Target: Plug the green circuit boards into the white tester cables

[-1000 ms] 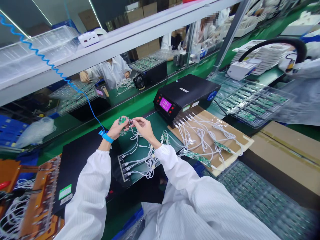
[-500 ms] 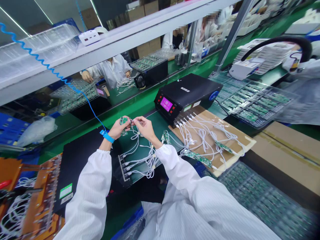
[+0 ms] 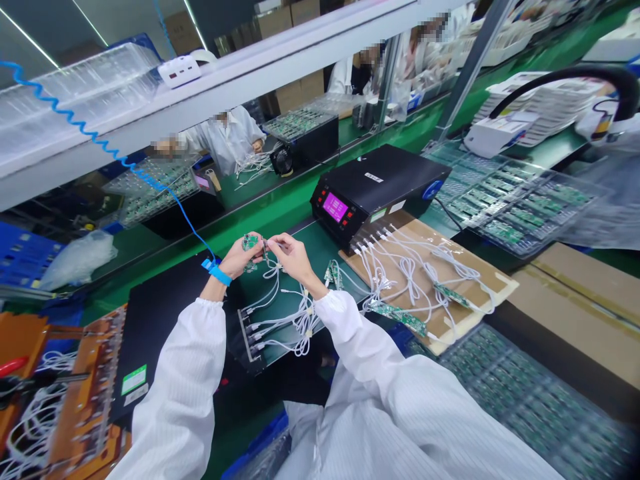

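My left hand (image 3: 239, 257), with a blue wrist strap (image 3: 217, 271) on its wrist, is closed on a green circuit board (image 3: 251, 243). My right hand (image 3: 293, 255) pinches at the board's right edge, apparently on the end of a white cable (image 3: 273, 273); its fingers hide the plug itself. Below the hands, a bundle of white cables (image 3: 303, 323) runs from the port strip of a black box (image 3: 170, 293). A small circuit board (image 3: 332, 273) lies to the right of my right forearm.
A black tester (image 3: 380, 187) with a lit pink screen feeds white cables across a cardboard sheet (image 3: 480, 283), where boards (image 3: 403, 319) lie. Board trays (image 3: 530, 200) stand at right. An orange fixture (image 3: 90, 373) is at lower left. A coiled blue cord (image 3: 100, 137) hangs overhead; co-workers sit opposite.
The whole view has shifted slightly. Both hands keep nearly the same pose at the board. Across the bench, a co-worker's arm has moved a little.
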A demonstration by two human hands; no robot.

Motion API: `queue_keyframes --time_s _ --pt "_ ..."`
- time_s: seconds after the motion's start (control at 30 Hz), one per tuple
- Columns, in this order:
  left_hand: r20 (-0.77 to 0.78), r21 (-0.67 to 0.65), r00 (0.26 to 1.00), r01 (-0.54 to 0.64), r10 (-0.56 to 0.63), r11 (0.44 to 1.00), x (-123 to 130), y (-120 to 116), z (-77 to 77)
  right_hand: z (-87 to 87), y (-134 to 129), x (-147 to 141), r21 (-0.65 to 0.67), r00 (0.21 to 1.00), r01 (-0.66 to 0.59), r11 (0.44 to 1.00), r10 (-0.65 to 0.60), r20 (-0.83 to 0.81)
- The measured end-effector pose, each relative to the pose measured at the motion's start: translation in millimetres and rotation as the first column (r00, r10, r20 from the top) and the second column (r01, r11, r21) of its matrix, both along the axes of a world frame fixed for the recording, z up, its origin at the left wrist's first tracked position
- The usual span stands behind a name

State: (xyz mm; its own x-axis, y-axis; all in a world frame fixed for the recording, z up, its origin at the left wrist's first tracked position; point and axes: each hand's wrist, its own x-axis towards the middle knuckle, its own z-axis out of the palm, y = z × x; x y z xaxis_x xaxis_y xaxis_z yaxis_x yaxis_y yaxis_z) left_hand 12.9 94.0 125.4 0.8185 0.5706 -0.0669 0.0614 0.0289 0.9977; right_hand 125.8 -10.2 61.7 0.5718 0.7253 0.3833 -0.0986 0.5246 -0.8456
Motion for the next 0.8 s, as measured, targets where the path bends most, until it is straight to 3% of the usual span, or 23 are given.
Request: queue_keyframes --time_s 0.47,0.63,0.7,0.8 --pt "-0.058 0.032 0.998 0.037 -0.035 0.999 -1 3 -6.8 -0.8 -11 4 -0.072 0.997 -0.024 0.997 0.030 0.076" --pt "-0.037 0.009 0.997 0.067 -0.066 0.998 1 -2 -4.6 -4.0 -10 30 -0.094 0.979 -0.161 0.982 0.171 0.109" --pt "-0.023 0.003 0.997 0.072 -0.072 0.997 3 -4 -3.0 -7.2 -5 45 -0.120 0.976 -0.163 0.979 0.178 0.129" --pt "0.005 0.018 0.999 0.037 -0.037 0.999 3 -3 -0.9 -12.0 4 61 -0.208 0.920 -0.222 0.953 0.275 0.279"
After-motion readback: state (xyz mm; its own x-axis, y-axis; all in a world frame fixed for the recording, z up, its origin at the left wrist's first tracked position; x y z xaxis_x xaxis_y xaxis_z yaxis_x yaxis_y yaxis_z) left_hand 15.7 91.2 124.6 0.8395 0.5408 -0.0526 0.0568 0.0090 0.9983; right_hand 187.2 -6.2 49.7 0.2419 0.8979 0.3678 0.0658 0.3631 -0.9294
